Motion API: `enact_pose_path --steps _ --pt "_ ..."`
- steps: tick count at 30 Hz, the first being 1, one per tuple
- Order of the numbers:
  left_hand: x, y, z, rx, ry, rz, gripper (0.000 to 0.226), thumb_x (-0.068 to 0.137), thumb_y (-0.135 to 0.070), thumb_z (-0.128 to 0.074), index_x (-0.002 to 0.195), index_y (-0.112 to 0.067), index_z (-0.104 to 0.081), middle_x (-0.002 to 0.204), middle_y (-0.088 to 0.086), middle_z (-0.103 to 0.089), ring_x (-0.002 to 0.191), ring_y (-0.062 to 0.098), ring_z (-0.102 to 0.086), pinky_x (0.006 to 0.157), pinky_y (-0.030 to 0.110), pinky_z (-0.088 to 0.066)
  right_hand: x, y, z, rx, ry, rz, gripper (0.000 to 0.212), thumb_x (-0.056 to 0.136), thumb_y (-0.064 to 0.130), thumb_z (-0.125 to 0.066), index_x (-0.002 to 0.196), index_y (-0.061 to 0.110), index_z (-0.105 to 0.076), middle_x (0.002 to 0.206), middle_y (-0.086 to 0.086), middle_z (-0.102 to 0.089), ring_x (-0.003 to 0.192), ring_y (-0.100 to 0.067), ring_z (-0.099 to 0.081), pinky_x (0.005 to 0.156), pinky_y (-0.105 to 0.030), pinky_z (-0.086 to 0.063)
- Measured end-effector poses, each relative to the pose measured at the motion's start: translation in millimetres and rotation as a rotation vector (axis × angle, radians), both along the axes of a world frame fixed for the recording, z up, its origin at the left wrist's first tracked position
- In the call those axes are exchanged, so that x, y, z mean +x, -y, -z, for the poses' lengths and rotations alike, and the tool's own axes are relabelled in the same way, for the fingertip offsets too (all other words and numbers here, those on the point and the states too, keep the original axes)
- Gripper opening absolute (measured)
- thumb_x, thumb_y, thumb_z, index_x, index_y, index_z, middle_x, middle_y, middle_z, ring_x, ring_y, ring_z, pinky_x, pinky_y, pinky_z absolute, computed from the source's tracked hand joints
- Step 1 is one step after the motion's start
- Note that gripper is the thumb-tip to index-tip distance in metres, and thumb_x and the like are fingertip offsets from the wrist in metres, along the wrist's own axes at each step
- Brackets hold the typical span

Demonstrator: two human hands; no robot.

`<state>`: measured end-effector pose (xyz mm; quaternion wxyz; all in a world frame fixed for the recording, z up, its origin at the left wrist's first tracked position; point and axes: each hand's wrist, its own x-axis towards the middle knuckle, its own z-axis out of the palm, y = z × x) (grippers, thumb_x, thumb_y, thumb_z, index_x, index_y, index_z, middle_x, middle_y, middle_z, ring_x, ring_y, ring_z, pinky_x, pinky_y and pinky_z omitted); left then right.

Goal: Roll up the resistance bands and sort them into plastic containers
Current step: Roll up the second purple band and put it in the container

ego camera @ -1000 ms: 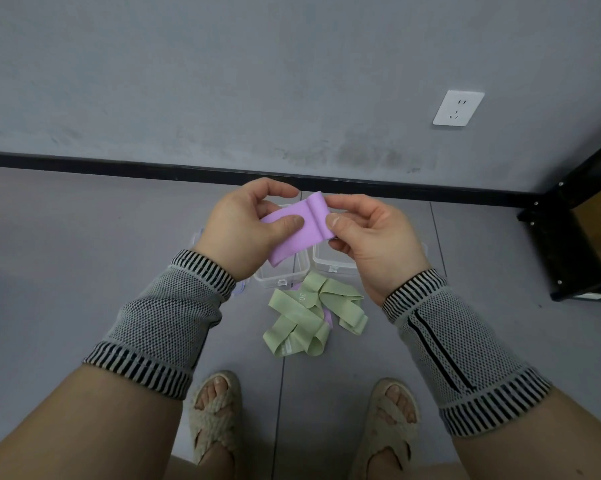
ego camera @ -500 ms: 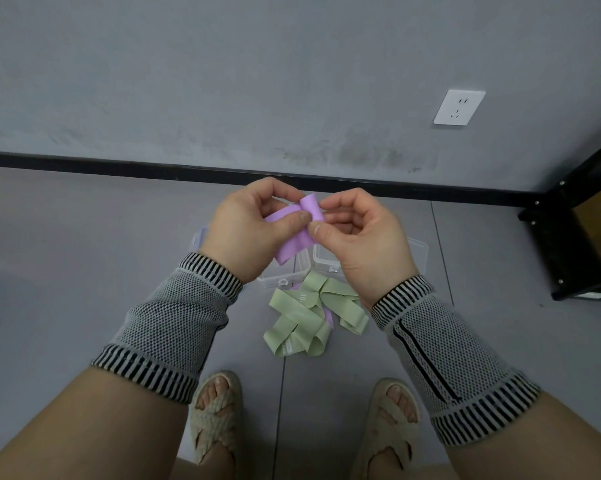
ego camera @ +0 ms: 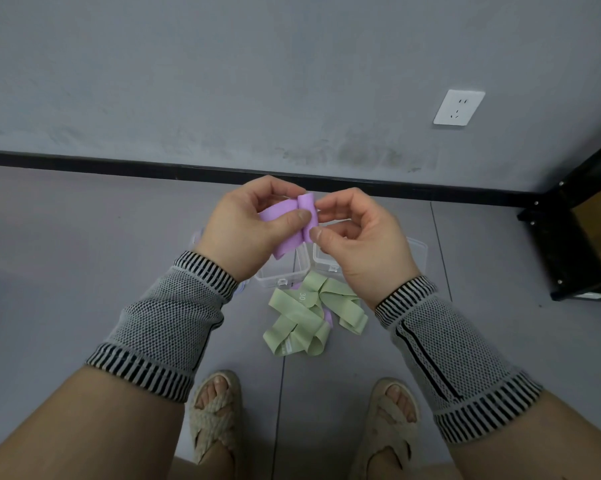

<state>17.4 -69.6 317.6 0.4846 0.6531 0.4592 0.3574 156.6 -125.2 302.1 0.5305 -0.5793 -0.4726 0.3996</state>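
Observation:
I hold a purple resistance band (ego camera: pixel 292 230) in the air in front of me. Its right end is curled into a small roll (ego camera: pixel 308 209). My left hand (ego camera: pixel 247 230) grips the flat part with the thumb on top. My right hand (ego camera: pixel 357 244) pinches the roll between thumb and fingers. Below on the floor lies a heap of green bands (ego camera: pixel 306 318), with a bit of another purple band (ego camera: pixel 327 318) showing under it. Two clear plastic containers (ego camera: pixel 285 275) (ego camera: pixel 417 251) stand behind the heap, largely hidden by my hands.
A black skirting board (ego camera: pixel 119 168) runs along the grey wall. A black shelf frame (ego camera: pixel 576 244) with a cardboard box stands at the right. A white socket (ego camera: pixel 459 107) is on the wall. My sandalled feet (ego camera: pixel 216 410) stand near the heap.
The band's right end went from a flat fold to a small roll. My hands have come closer together, and the free flat part has got shorter.

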Motion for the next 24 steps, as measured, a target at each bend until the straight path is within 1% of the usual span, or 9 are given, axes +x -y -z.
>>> enact_pose_path --steps 2,4,6,8,10,14,17,20,24 --pt "-0.6 0.0 -0.8 0.002 -0.016 0.002 0.014 0.081 -0.009 -0.07 0.088 -0.021 -0.066 0.086 -0.004 -0.069 0.065 -0.002 -0.061 0.056 0.015 -0.05 -0.6 0.3 -0.3 0.001 0.051 -0.023 0.032 0.079 0.004 -0.071 0.092 0.031 -0.059 0.093 0.006 -0.065 0.074 -0.011 -0.064 0.071 -0.028 -0.054" --pt "-2.3 -0.7 -1.7 -0.001 -0.033 -0.006 0.014 0.081 -0.009 -0.069 0.091 -0.019 -0.066 0.083 -0.001 -0.067 0.055 -0.001 -0.056 0.047 0.017 -0.046 -1.2 1.5 -0.2 -0.004 0.07 -0.074 0.045 0.078 0.005 -0.072 0.105 0.036 -0.054 0.094 0.01 -0.061 0.076 -0.008 -0.063 0.071 -0.027 -0.055" --pt "-3.6 -1.0 -2.3 -0.01 -0.049 -0.002 0.017 0.081 -0.008 -0.07 0.096 -0.016 -0.066 0.08 0.0 -0.066 0.05 -0.001 -0.053 0.044 0.017 -0.045 -1.2 2.3 1.3 -0.005 0.119 -0.121 0.061 0.077 0.004 -0.073 0.12 0.039 -0.049 0.1 0.011 -0.058 0.079 -0.007 -0.063 0.072 -0.026 -0.056" --pt "-4.2 -0.3 -2.8 -0.03 -0.053 0.009 0.021 0.08 -0.009 -0.07 0.1 -0.015 -0.065 0.076 -0.001 -0.064 0.045 0.002 -0.05 0.043 0.017 -0.044 -1.8 2.2 2.7 -0.002 0.207 -0.143 0.066 0.076 0.004 -0.073 0.128 0.036 -0.048 0.106 0.008 -0.058 0.078 -0.006 -0.062 0.071 -0.024 -0.055" --pt "-3.7 0.4 -2.9 -0.041 -0.053 0.016 0.025 0.08 -0.009 -0.071 0.102 -0.017 -0.063 0.076 0.0 -0.065 0.044 0.002 -0.051 0.044 0.016 -0.044 -2.6 1.6 2.5 -0.001 0.257 -0.135 0.061 0.075 0.004 -0.073 0.124 0.035 -0.051 0.105 0.007 -0.06 0.075 -0.005 -0.062 0.071 -0.023 -0.054" --pt "-2.6 -1.6 -0.2 -0.075 -0.003 -0.046 0.039 0.076 -0.012 -0.075 0.11 -0.022 -0.059 0.086 0.006 -0.068 0.056 0.003 -0.058 0.052 0.018 -0.048 -0.7 0.8 3.1 0.0 0.201 -0.085 0.054 0.075 0.005 -0.073 0.106 0.043 -0.052 0.091 0.006 -0.066 0.071 -0.008 -0.063 0.072 -0.028 -0.055" --pt "-3.0 -4.7 1.6 -0.168 0.112 -0.076 0.049 0.077 -0.008 -0.074 0.12 -0.021 -0.055 0.091 0.01 -0.069 0.072 0.012 -0.064 0.065 0.025 -0.054 0.5 0.3 4.9 0.0 0.182 -0.074 0.053 0.074 0.003 -0.074 0.106 0.041 -0.053 0.091 0.003 -0.066 0.071 -0.01 -0.063 0.073 -0.03 -0.056" --pt "-1.8 -5.9 4.3 -0.21 0.134 -0.043 0.052 0.077 -0.004 -0.073 0.12 -0.024 -0.053 0.085 0.006 -0.069 0.073 0.015 -0.064 0.069 0.03 -0.053 0.0 0.4 7.0 -0.015 0.176 -0.064 0.051 0.074 0.003 -0.073 0.111 0.034 -0.056 0.09 0.003 -0.066 0.069 -0.007 -0.062 0.07 -0.024 -0.055" --pt "-1.3 -5.2 3.5 -0.18 0.101 -0.022 0.053 0.072 -0.007 -0.069 0.118 -0.028 -0.054 0.082 0.006 -0.069 0.063 0.016 -0.058 0.056 0.026 -0.048 -0.8 -0.6 7.9 -0.011 0.167 -0.054 0.052 0.073 0.002 -0.074 0.109 0.035 -0.056 0.087 0.004 -0.065 0.063 -0.003 -0.058 0.067 -0.019 -0.051"
